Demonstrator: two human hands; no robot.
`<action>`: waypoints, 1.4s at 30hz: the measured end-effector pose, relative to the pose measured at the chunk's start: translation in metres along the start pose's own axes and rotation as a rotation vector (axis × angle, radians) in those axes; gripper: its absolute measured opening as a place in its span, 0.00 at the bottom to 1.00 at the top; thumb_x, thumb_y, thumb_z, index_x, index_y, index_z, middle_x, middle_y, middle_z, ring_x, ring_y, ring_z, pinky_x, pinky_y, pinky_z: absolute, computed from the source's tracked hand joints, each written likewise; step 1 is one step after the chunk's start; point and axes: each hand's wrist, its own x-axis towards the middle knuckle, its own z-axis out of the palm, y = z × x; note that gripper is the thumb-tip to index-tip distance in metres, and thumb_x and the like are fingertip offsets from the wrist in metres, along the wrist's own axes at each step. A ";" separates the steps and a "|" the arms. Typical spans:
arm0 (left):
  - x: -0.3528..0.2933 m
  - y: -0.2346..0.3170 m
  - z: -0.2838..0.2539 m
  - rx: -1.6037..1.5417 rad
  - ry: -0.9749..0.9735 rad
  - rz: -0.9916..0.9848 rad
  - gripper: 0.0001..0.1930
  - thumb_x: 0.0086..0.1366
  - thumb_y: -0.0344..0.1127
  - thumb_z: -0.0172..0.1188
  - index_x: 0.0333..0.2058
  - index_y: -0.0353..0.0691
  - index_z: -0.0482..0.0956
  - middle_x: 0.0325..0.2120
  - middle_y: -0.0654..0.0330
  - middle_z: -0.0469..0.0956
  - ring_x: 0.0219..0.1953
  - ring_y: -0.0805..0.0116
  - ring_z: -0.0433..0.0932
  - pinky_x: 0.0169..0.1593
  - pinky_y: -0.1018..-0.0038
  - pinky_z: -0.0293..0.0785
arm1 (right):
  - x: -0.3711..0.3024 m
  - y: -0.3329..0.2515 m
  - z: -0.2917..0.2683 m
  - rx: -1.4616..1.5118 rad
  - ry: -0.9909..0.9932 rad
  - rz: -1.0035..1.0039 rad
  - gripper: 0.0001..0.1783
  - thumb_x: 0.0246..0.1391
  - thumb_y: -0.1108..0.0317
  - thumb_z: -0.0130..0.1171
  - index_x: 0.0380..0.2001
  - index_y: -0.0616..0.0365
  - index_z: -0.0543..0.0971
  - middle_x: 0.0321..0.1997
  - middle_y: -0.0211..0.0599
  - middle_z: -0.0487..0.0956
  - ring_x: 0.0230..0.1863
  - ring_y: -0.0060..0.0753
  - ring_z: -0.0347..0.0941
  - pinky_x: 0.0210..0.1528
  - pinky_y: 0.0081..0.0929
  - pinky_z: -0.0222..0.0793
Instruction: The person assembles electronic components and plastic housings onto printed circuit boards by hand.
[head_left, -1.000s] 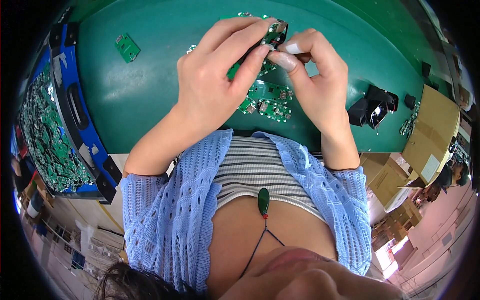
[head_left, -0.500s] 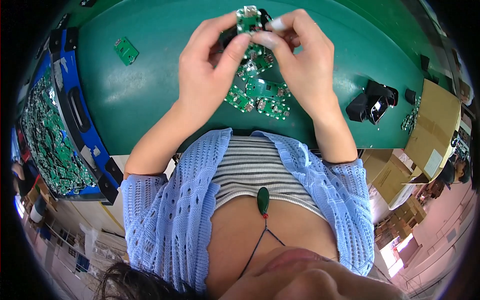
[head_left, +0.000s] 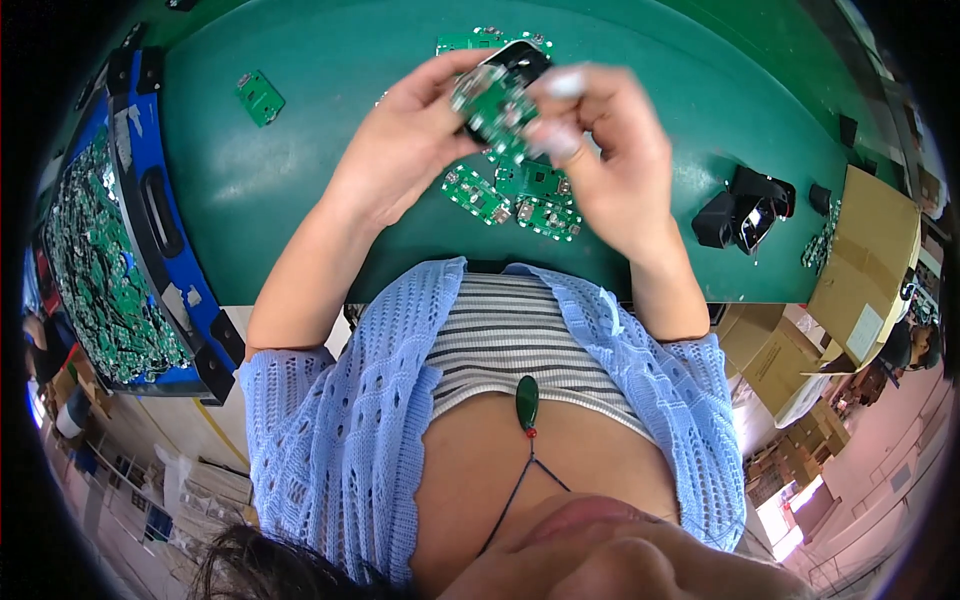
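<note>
A green circuit board [head_left: 495, 110], smeared by motion, is pinched at its right end by my right hand [head_left: 620, 155], whose thumb and fingers are closed together. Behind the board, my left hand [head_left: 395, 145] grips a black glossy casing [head_left: 525, 60] with a pale rim. The board overlaps the casing and hides much of it, along with some left fingertips. Just below my hands, several loose boards lie on the green table, among them one on the left [head_left: 476, 194] and one on the right [head_left: 548, 217]. Beyond my hands, more boards [head_left: 462, 42] lie in a row.
A single board [head_left: 260, 97] lies at the left of the table [head_left: 300, 200]. A blue and black crate [head_left: 160, 220] full of boards stands at the left edge. Black casings [head_left: 750, 208] sit at the right, near a cardboard box [head_left: 865, 260].
The board has tilted and come nearer to me. More of the black casing in my left hand shows. My left hand has moved slightly nearer, and boards at the far side are uncovered.
</note>
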 end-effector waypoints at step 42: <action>0.051 -0.010 0.001 0.147 -0.078 0.533 0.12 0.64 0.29 0.50 0.47 0.34 0.70 0.33 0.65 0.75 0.32 0.80 0.71 0.35 0.85 0.67 | 0.039 0.003 0.008 -0.136 0.134 0.164 0.13 0.49 0.73 0.57 0.40 0.60 0.71 0.31 0.29 0.70 0.33 0.23 0.67 0.36 0.22 0.66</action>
